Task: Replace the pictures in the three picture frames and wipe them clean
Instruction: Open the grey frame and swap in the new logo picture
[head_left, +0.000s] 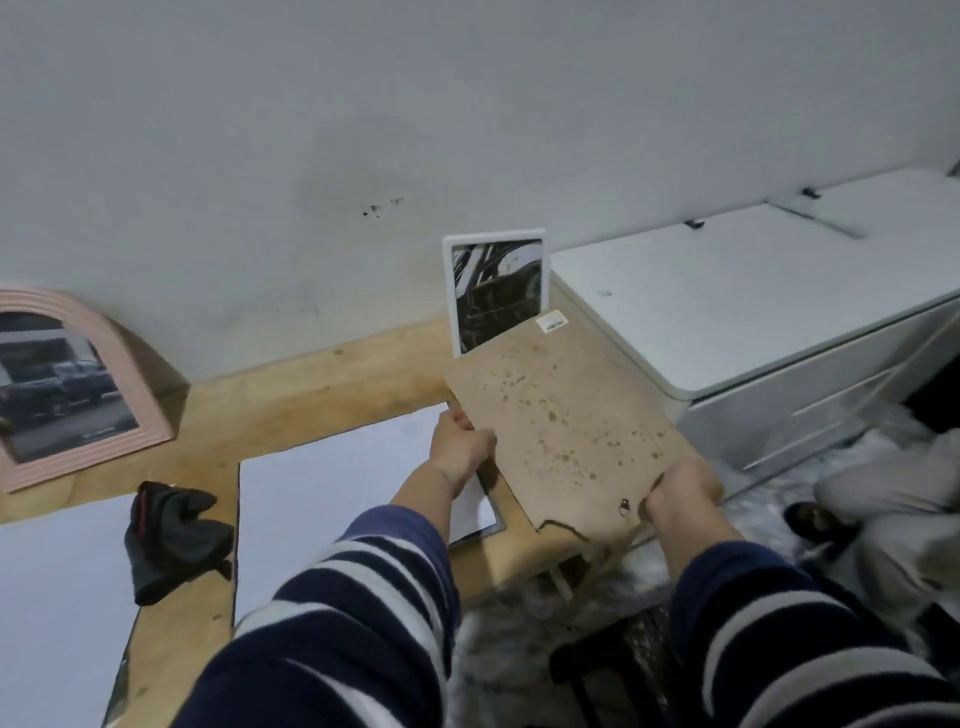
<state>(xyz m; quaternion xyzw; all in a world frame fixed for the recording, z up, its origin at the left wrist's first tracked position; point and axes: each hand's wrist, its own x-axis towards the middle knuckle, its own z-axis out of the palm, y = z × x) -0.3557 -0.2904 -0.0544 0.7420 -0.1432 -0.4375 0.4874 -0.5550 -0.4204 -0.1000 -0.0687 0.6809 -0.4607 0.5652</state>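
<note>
I hold a stained brown backing board (566, 415) above the right end of the wooden table (322, 379). My left hand (460, 444) grips its left edge and my right hand (680, 496) grips its near corner by a small metal clip. Under the board lies a frame (483, 512) with white paper showing. A white frame with a black-and-white picture (493, 288) leans on the wall behind. A pink arched frame with a photo of cars (67, 384) leans at the far left. A black cloth (171, 540) is crumpled on the table.
Large white sheets (332, 509) cover much of the table. A white cabinet (753, 306) stands to the right. A person in light trousers (893, 509) sits on the floor at the far right. A dark stool (618, 670) is below the table edge.
</note>
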